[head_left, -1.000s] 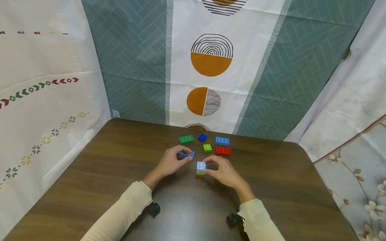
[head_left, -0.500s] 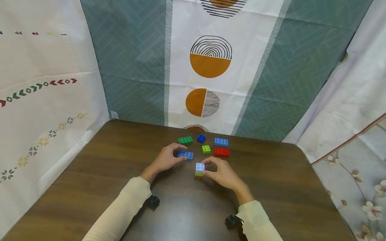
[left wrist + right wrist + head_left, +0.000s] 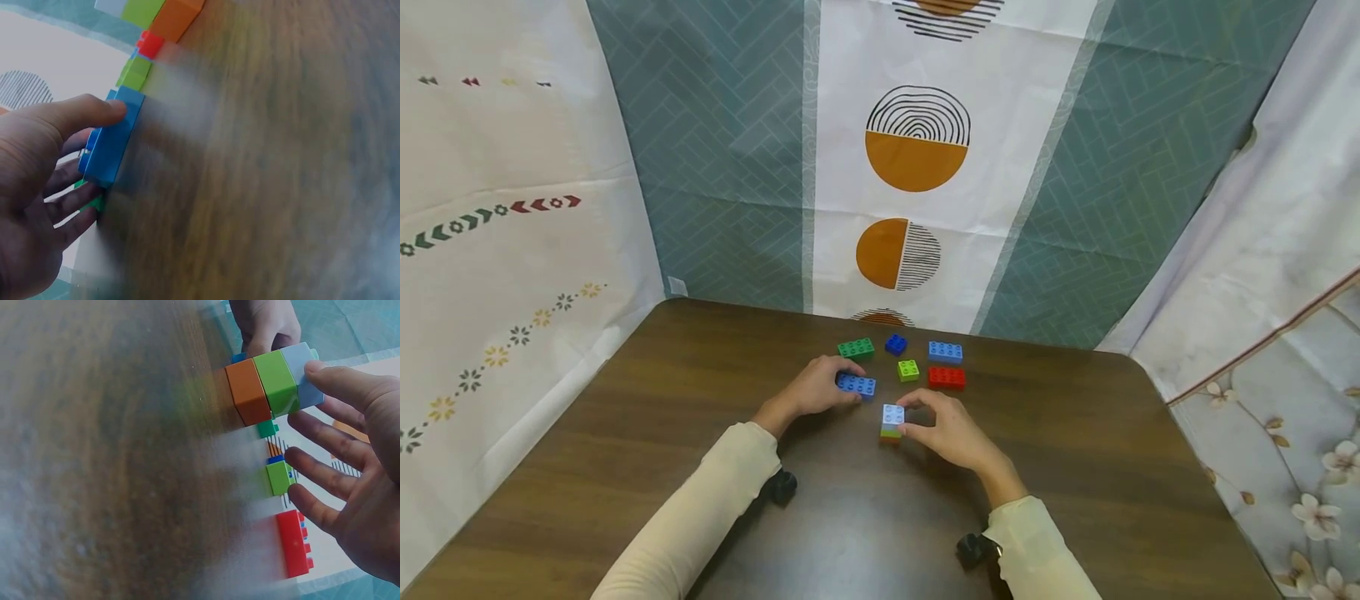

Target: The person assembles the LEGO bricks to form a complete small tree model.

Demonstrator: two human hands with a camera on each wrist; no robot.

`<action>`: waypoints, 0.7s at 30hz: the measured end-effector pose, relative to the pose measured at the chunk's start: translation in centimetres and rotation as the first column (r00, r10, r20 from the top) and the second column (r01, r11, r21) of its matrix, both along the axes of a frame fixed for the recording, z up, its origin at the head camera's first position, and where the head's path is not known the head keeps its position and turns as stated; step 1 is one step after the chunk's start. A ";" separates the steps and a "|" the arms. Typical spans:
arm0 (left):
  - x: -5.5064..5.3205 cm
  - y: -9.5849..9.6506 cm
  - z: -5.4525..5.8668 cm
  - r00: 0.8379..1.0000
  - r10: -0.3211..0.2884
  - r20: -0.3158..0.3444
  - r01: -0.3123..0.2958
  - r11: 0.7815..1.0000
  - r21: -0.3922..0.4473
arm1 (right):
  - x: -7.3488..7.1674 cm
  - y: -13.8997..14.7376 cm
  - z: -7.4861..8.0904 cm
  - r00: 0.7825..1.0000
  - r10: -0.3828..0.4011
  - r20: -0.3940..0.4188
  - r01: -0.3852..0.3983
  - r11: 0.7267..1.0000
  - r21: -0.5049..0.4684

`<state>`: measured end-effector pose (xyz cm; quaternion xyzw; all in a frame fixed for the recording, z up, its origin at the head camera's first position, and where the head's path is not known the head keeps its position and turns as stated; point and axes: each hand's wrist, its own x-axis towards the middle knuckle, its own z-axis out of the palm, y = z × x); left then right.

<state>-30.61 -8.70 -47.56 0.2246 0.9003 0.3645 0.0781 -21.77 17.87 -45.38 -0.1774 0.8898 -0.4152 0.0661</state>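
Note:
My left hand (image 3: 818,387) pinches a blue eight-stud toy brick (image 3: 857,385) at its sides. In the left wrist view the thumb presses the near face of this brick (image 3: 117,140), with the fingers behind it. To the right stands a small stack: a pale blue brick (image 3: 893,416) on top, a lime green brick (image 3: 276,381) in the middle, an orange brick (image 3: 249,392) at the bottom. My right hand (image 3: 953,429) holds the pale blue brick between thumb and index finger, its other fingers spread out in the right wrist view.
Behind the hands, loose bricks lie on the brown table (image 3: 625,433): green (image 3: 856,348), dark blue (image 3: 896,344), lime (image 3: 907,370), red (image 3: 947,377) and another blue brick (image 3: 945,352). A patterned cloth (image 3: 917,167) hangs at the table's back edge.
My left hand has slid a little leftward along the blue brick, so more of its studs show. The right hand stays at the stack. The head view has shifted slightly.

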 end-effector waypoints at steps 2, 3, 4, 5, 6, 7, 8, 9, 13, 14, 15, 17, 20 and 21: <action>0.0 0.1 0.0 1.000 0.011 0.008 -0.011 1.000 -0.015 | 0.0 0.0 0.0 1.000 0.004 0.002 -0.004 1.000 0.002; 0.0 0.1 0.0 1.000 0.017 0.011 -0.016 1.000 -0.021 | 0.0 -0.1 0.0 1.000 0.005 0.004 -0.005 1.000 0.003; 0.1 0.1 0.0 1.000 0.022 0.011 -0.022 0.999 -0.027 | 0.0 -0.1 0.0 1.000 0.006 0.004 -0.006 1.000 0.003; 0.2 0.1 0.0 1.000 0.026 0.009 -0.025 0.999 -0.030 | 0.0 -0.1 0.1 1.000 0.007 0.004 -0.007 1.000 0.002; 0.3 0.1 0.0 1.000 0.030 0.004 -0.029 0.999 -0.033 | 0.0 -0.1 0.0 1.000 0.008 0.002 -0.008 1.000 0.003; 0.4 0.1 0.1 1.000 0.028 -0.004 -0.028 0.999 -0.030 | 0.0 -0.1 0.0 1.000 0.009 0.002 -0.009 1.000 0.004; 0.5 0.1 0.3 1.000 0.025 -0.015 -0.025 0.999 -0.021 | 0.0 -0.1 0.0 1.000 0.008 0.003 -0.008 1.000 0.002; 0.7 0.1 0.4 0.999 0.022 -0.024 -0.022 1.000 -0.010 | 0.0 -0.1 0.0 1.000 0.006 0.005 -0.006 1.000 0.002; 1.6 -0.1 1.5 0.998 0.006 -0.065 -0.003 0.999 0.048 | 0.1 0.0 0.1 1.000 0.003 0.012 -0.003 1.000 0.002; 1.9 -0.1 1.8 0.997 0.004 -0.072 0.000 0.998 0.061 | 0.1 0.0 0.1 1.000 0.002 0.014 -0.002 1.000 0.000; 2.1 -0.2 2.1 0.997 0.003 -0.075 0.003 0.997 0.071 | 0.1 0.0 0.1 1.000 0.003 0.015 -0.003 1.000 0.000; 2.6 -0.2 2.5 0.996 -0.004 -0.087 0.012 0.996 0.086 | 0.0 0.0 0.2 1.000 0.006 0.014 -0.006 1.000 -0.002; 3.5 -0.1 3.1 0.995 -0.028 -0.093 0.038 0.993 0.109 | 0.0 0.1 0.1 1.000 0.007 0.011 -0.007 1.000 -0.001; 3.8 -0.1 3.3 0.995 -0.039 -0.094 0.050 0.992 0.118 | 0.0 0.1 0.1 1.000 0.008 0.010 -0.008 1.000 -0.001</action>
